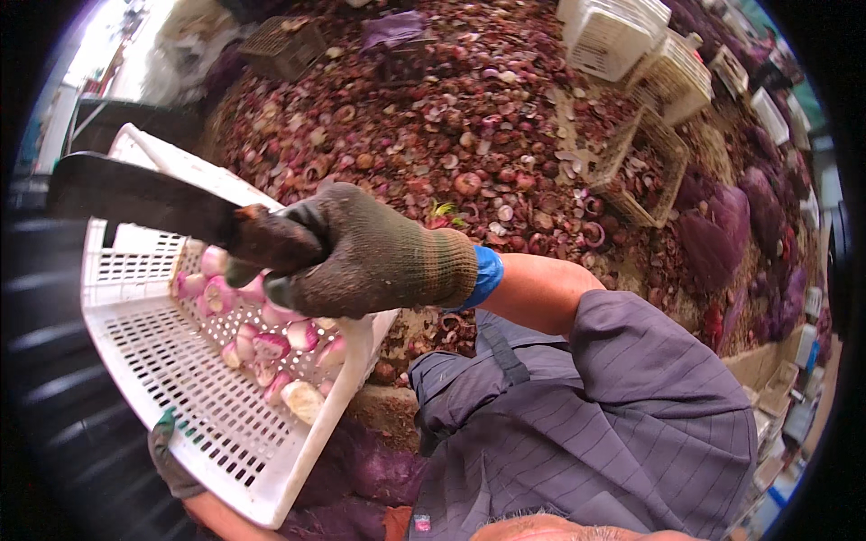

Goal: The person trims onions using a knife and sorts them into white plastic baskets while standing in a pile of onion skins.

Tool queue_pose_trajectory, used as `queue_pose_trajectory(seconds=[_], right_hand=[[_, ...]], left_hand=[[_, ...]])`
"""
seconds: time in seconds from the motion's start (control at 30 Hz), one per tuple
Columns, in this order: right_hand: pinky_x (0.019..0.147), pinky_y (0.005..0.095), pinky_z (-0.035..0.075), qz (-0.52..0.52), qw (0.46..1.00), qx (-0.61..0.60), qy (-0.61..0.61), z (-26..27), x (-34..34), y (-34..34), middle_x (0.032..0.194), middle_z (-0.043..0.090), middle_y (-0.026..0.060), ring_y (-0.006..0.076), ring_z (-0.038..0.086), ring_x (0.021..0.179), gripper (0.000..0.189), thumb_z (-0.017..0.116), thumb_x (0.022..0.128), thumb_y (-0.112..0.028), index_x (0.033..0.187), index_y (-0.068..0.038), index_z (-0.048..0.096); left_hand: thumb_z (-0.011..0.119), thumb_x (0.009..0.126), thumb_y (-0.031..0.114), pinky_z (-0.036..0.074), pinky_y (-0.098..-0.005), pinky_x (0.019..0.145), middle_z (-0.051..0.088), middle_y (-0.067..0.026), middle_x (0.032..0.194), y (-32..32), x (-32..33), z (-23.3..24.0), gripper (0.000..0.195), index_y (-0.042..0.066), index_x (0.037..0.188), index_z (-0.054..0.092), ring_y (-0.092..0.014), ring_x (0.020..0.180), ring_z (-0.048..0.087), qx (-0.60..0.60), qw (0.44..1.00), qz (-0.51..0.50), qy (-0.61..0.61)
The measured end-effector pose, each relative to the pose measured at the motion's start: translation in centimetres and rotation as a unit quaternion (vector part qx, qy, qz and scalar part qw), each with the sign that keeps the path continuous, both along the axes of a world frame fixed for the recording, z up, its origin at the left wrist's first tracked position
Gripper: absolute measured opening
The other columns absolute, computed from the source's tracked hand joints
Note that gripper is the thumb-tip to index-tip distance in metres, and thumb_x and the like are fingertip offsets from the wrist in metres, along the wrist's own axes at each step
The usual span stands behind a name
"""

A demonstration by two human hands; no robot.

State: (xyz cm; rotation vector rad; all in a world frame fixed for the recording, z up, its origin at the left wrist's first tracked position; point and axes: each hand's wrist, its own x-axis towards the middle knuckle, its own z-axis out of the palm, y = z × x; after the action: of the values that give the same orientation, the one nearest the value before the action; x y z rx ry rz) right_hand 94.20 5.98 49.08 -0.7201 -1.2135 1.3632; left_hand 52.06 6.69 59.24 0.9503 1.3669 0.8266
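Observation:
My right hand [358, 253], in a dark, dirt-stained knit glove with blue tape at the cuff, grips the handle of a broad-bladed knife [145, 193]. The dark blade points left above a tilted white perforated plastic crate [203, 385]. Whether this hand also touches the crate's rim beneath it is hidden. On the crate's near-left edge, my gloved left hand [170, 456] holds the rim. Several peeled, pink-and-white red onion pieces [270, 346] lie inside the crate, bunched towards its inner corner.
Red onion skins and scraps [406, 128] cover the ground. An upturned crate frame [649, 166] and stacked white crates [609, 40] stand at right, near purple mesh sacks [714, 226]. A brown crate [284, 47] sits at the back. Dark ribbed material [47, 324] lies left.

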Motion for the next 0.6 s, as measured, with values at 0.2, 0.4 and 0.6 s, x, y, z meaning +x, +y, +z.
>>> queue_pose_trajectory(seconds=[0.2, 0.4, 0.6], right_hand=[[0.068, 0.0221, 0.049, -0.091, 0.995, -0.014, 0.038, 3.9, 7.8, -15.0, 0.079, 0.066, -0.0057, -0.0003, 0.053, 0.072, 0.025, 0.068, 0.087, -0.006, 0.111, -0.005, 0.074], [0.063, 0.0221, 0.045, -0.167, 0.986, -0.012, 0.008, 4.4, 7.1, -19.7, 0.073, 0.062, -0.0066, 0.0007, 0.049, 0.067, 0.031, 0.069, 0.083, -0.005, 0.113, -0.006, 0.074], [0.063, 0.0263, 0.045, -0.155, 0.988, -0.021, 0.008, 1.7, 5.1, -17.1, 0.074, 0.062, 0.0002, 0.0046, 0.050, 0.068, 0.029, 0.071, 0.078, -0.006, 0.106, -0.008, 0.074]], left_hand=[[0.064, 0.082, 0.020, 0.053, -0.0432, 0.094, 0.060, -0.0240, 0.126, -7.8, 8.7, 4.7, 0.067, -0.011, 0.138, 0.044, -0.034, 0.107, 0.064, 0.008, 0.996, -0.086, -0.027], [0.063, 0.083, 0.019, 0.054, -0.0465, 0.096, 0.061, -0.0251, 0.127, -7.4, 11.5, 5.7, 0.066, -0.011, 0.138, 0.044, -0.036, 0.108, 0.065, -0.022, 0.988, -0.142, -0.063], [0.063, 0.079, 0.023, 0.054, -0.0471, 0.095, 0.061, -0.0264, 0.125, -6.0, 9.6, 4.4, 0.074, -0.010, 0.141, 0.039, -0.037, 0.108, 0.065, -0.050, 0.991, -0.117, -0.052]])
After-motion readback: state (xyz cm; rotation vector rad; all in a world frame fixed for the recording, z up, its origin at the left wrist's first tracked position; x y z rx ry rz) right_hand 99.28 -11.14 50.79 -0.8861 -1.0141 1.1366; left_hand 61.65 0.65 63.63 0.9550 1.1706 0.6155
